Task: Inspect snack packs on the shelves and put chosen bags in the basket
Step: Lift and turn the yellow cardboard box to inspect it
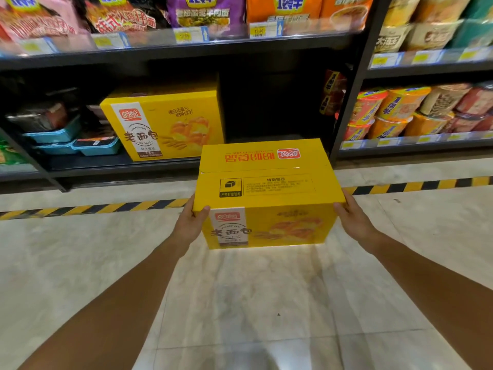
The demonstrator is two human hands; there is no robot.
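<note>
I hold a yellow bread carton (266, 188) in front of me above the floor, its printed front facing me. My left hand (190, 221) grips its left side with the thumb hooked over the front corner. My right hand (352, 214) grips the right side, thumb on the front edge. A second, matching yellow carton (165, 126) stands on the bottom shelf behind it, to the left. No basket is in view.
Dark shelving (186, 49) runs across the back, with noodle bags (205, 14) above and blue trays (80, 144) at lower left. Cup noodles (400, 113) fill the right-hand shelf. A yellow-black striped line (93, 208) marks the tiled floor.
</note>
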